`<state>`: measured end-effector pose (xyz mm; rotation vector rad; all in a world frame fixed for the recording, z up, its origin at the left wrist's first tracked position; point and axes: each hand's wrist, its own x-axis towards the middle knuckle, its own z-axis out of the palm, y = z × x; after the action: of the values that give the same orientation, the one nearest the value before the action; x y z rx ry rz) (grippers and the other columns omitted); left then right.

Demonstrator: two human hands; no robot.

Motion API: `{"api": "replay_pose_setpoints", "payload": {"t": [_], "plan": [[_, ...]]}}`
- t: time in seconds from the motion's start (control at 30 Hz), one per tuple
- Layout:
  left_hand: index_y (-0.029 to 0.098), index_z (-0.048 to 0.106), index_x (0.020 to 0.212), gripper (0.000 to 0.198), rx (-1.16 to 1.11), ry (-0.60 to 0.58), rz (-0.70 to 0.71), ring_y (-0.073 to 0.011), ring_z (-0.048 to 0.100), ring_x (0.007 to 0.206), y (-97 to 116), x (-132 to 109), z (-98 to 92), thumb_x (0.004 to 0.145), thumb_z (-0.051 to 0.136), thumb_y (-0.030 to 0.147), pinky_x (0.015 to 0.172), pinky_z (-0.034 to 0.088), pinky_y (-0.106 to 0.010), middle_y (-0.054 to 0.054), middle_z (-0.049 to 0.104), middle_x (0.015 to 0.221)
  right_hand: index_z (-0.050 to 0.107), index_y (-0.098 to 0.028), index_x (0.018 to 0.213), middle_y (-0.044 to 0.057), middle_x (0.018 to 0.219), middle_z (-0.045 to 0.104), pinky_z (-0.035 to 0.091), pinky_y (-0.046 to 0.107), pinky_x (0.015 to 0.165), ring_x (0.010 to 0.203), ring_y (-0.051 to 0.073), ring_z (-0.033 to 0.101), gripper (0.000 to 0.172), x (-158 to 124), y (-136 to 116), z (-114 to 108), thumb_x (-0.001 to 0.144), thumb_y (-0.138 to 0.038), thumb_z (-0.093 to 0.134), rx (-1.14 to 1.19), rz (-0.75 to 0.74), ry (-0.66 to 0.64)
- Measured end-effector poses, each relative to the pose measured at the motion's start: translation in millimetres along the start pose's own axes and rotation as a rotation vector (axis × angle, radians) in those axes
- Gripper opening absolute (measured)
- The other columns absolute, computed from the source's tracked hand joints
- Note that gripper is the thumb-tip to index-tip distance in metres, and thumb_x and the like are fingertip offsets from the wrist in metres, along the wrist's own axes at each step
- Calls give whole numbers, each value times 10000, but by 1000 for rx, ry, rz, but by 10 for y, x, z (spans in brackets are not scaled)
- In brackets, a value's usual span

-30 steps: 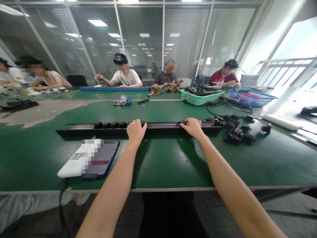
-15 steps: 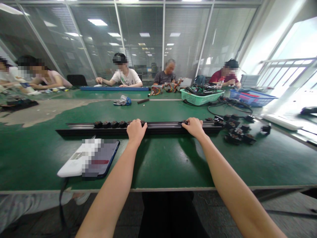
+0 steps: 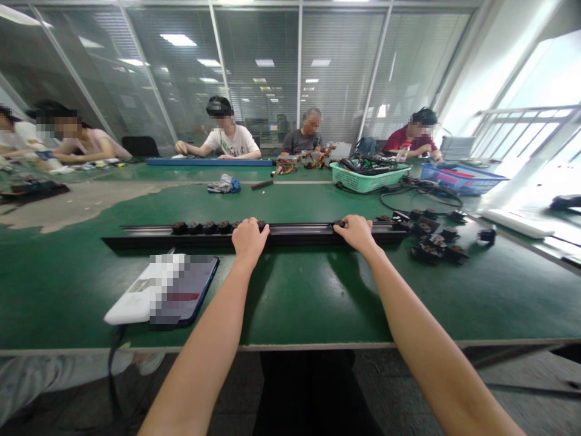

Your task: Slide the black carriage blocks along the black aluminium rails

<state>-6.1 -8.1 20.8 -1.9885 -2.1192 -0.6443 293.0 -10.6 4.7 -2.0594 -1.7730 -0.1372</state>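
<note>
A long black metal rail lies across the green workbench in front of me, carrying a row of several dark round parts. My left hand grips the rail from above, fingers curled over it near the last parts of the row. My right hand rests farther along the rail, fingers over its top edge beside another dark part. A pile of loose black parts sits on the bench just past the rail's right end.
A pixelated flat object, perhaps a phone on a white pad, lies near my left forearm. Farther off stand a green basket of cables and a blue basket. Several co-workers sit across the bench; its near edge runs below my forearms.
</note>
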Motion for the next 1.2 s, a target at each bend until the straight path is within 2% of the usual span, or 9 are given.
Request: {"api": "replay_pose_setpoints", "payload": {"t": [1.2], "plan": [[147,696,1178,393,23,20,14,-309,689,1117,-18,18,39,1007,514,451,941,518,-377,-151,733,1171,740,-144,1039,142,1114,733,355,388,867,1074,310,617,389,38,63,6,890,-435,529,-39,55,-18]]}}
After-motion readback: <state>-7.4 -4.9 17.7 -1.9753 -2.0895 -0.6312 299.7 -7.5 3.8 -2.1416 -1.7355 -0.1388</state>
